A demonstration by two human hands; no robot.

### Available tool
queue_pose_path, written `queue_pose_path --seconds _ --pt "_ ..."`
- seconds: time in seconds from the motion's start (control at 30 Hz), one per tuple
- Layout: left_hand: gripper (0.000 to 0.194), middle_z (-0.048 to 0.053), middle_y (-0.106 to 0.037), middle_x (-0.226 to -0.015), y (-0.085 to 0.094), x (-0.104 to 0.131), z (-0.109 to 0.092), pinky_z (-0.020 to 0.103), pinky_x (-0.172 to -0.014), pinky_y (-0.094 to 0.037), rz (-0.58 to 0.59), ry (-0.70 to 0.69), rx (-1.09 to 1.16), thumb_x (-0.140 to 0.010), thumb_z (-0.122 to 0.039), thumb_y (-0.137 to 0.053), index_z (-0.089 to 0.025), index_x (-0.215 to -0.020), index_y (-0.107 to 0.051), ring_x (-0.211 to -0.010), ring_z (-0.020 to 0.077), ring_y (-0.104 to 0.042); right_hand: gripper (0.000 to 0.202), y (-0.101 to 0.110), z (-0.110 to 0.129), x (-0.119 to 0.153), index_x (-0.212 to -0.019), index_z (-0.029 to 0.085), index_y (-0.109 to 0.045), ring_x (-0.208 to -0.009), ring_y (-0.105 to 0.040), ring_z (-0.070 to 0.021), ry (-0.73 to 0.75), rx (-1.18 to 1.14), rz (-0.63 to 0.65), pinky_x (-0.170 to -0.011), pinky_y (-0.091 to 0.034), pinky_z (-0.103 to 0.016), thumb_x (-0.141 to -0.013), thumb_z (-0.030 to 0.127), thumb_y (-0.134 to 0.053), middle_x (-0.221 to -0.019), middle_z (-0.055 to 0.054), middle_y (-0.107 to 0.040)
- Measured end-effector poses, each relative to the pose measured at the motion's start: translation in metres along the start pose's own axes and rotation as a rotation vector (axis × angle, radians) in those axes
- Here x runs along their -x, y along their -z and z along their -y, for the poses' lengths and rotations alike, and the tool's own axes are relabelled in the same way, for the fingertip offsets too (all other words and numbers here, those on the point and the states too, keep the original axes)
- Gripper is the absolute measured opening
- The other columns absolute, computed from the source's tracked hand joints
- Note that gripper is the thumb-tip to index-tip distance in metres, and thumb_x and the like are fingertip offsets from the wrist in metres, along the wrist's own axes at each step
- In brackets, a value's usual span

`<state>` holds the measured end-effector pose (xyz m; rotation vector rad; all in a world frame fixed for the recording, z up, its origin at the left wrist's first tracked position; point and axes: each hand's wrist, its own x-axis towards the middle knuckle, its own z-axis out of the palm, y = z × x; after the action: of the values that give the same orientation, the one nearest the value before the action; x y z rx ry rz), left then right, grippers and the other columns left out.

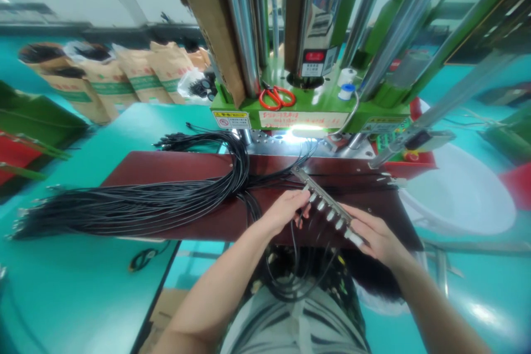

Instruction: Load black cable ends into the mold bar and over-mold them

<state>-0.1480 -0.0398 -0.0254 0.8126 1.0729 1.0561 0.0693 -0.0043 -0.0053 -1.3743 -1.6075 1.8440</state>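
A narrow metal bar (pixel 328 198) with a row of several white connectors (pixel 331 215) along its near side is held at a slant above the dark red table board. My right hand (pixel 375 232) grips the bar's lower right end. Near the bar's upper left part, my left hand (pixel 290 209) is closed, with thumb and fingers at a connector on a black cable; the fingers partly hide it. Black cables (pixel 286 290) hang from the connectors in loops over my lap. A thick bundle of black cables (pixel 166 203) lies on the board to the left, bending back toward the machine.
Ahead stands a green press machine (pixel 249 105) with metal columns and a lit work area. Orange-handled scissors (pixel 277 98) and a thread spool (pixel 347 92) rest on its ledge. A white tub (pixel 460 193) is at right; paper sacks (pixel 110 80) stand back left.
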Motion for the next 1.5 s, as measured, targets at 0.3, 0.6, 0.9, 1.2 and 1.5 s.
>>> queue_pose_path --seconds 0.3,0.6,0.9,1.2,1.5 --pt "0.045 -0.007 -0.035 -0.043 0.002 0.004 0.008 0.019 -0.032 -0.025 -0.101 -0.003 -0.029 -0.072 -0.054 -0.053 -0.018 -0.052 -0.036 -0.032 0.0054 -0.034 0.042 0.003 0.002 -0.004 -0.124 0.023 -0.054 -0.112 -0.051 -0.0228 0.341 0.24 0.161 -0.098 -0.038 -0.038 -0.084 0.036 -0.049 -0.122 -0.004 -0.057" --pt "0.034 0.002 -0.057 -0.061 0.008 0.028 -0.013 0.026 -0.059 -0.034 -0.09 -0.083 -1.129 -0.082 -0.045 -0.042 -0.019 -0.061 -0.05 -0.061 0.0167 -0.054 0.034 0.029 0.014 -0.008 -0.113 0.018 -0.052 -0.076 -0.06 -0.0157 0.235 0.427 0.363 -0.065 -0.046 -0.026 -0.079 0.025 -0.052 -0.093 -0.003 -0.066" --pt "0.024 0.001 -0.063 -0.073 0.02 0.038 -0.009 0.026 -0.063 -0.035 -0.2 -0.158 -1.326 -0.086 -0.038 -0.039 -0.022 -0.076 -0.053 -0.069 0.0176 -0.059 0.012 0.028 0.038 -0.036 -0.077 0.017 -0.06 -0.077 -0.054 -0.0175 0.604 1.129 0.208 -0.068 -0.041 -0.029 -0.081 0.024 -0.051 -0.083 -0.005 -0.06" --pt "0.017 0.003 -0.057 -0.075 0.04 0.032 0.002 0.028 -0.068 -0.04 -0.519 -0.513 -1.293 -0.086 -0.029 -0.04 -0.019 -0.078 -0.051 -0.074 0.0163 -0.053 0.028 0.091 0.023 -0.07 -0.096 0.015 -0.064 -0.09 -0.054 -0.0233 0.777 1.362 -0.14 -0.081 -0.042 -0.038 -0.087 0.021 -0.039 -0.095 -0.011 -0.063" --pt "0.016 0.004 -0.055 -0.073 0.045 0.023 0.003 0.031 -0.068 -0.039 -0.577 -0.609 -1.354 -0.086 -0.024 -0.041 -0.019 -0.073 -0.049 -0.073 0.0176 -0.047 0.023 0.114 0.018 -0.09 -0.086 0.014 -0.064 -0.088 -0.058 -0.0236 0.851 1.544 -0.048 -0.08 -0.043 -0.038 -0.083 0.017 -0.041 -0.095 -0.013 -0.063"
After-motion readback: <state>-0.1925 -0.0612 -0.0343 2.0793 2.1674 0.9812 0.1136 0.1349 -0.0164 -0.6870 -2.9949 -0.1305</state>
